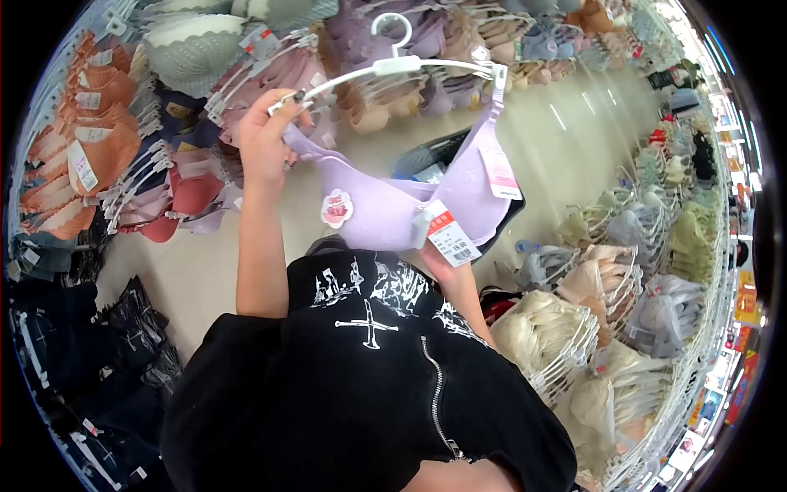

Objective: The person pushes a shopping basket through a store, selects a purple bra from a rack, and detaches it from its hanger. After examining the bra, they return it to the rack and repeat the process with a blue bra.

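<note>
A lilac bra [373, 201] hangs from a white plastic hanger [438, 64] in front of my chest. My left hand [266, 135] is closed around the hanger's left end, where the bra's strap meets it. My right hand [447, 269] is low by the right cup, behind a red-and-white price tag [449, 236]; its fingers are hidden. On the left cup sits a round pink-and-white sticker [336, 208]. A pink label [498, 172] hangs by the right strap. Behind the bra, a dark item with some blue [430, 156] shows only in part.
Racks of bras stand all around: orange ones [106, 139] at left, grey-green ones [193, 53] at the top, cream ones [545, 328] at right. Black garments [57, 344] hang at lower left. A pale tiled floor [574, 123] runs between the racks.
</note>
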### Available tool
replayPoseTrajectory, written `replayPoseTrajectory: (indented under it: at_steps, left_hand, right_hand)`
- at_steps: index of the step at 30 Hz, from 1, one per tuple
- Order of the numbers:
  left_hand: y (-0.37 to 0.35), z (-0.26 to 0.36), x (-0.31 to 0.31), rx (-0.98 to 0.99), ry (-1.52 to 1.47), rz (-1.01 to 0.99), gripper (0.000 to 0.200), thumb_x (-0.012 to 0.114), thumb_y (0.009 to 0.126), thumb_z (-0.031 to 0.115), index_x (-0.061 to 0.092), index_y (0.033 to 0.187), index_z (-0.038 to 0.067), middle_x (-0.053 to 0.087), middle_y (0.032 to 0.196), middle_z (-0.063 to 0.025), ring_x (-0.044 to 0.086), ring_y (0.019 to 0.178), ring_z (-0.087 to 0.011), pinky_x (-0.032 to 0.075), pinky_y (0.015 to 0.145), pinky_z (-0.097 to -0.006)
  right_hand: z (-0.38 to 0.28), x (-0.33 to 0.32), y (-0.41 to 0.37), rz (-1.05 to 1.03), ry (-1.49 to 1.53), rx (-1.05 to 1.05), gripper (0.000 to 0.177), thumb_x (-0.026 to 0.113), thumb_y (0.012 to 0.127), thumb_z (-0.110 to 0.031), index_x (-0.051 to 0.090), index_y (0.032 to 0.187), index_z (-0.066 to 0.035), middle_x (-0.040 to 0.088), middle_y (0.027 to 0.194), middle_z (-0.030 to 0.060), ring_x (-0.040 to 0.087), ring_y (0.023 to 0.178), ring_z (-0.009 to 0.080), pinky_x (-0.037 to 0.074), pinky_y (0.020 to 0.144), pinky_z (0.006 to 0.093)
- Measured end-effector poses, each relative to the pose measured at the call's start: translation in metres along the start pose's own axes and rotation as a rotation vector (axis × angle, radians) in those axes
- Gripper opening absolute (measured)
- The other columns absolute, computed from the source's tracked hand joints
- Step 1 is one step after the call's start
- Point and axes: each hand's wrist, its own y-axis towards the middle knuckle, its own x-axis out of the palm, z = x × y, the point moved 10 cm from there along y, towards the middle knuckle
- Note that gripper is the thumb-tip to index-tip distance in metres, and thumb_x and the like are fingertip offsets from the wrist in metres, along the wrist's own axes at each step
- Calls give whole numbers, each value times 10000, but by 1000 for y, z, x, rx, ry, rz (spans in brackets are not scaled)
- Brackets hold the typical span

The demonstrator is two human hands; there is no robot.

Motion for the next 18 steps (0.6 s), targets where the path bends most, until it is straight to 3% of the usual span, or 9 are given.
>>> replayPoseTrajectory:
  at_steps: [6,9,14,18]
  left_hand:
    - [9,20,-67,32,-22,135,145,521,836,122,561,920,10,558,639,-65,386,380,-35,262,318,-165]
    - [14,30,-97,111,29,167,148,518,837,115,560,935,12,564,647,-66,389,398,-29,244,333,-158]
    - [2,44,-133,202,150,210,186,484,864,136,543,963,-9,557,658,-68,353,385,-15,248,337,-149]
    - [3,49,-158,227,155,258,188,477,867,131,539,971,-13,553,660,-68,357,389,-22,250,335,-155]
  right_hand:
    - [35,4,42,137,-52,-22,286,414,873,-190,466,1081,0,539,1026,119,539,947,247,443,849,327]
    - [64,10,71,-21,-19,82,304,443,869,-187,457,1102,8,528,1078,125,517,1005,245,420,886,340]
    - [89,-20,90,146,-250,146,308,445,878,-163,447,1144,-8,526,1083,106,516,1005,217,412,886,314]
    - [110,0,110,252,-341,198,253,448,866,-151,472,1067,2,536,1034,107,537,931,203,440,827,285]
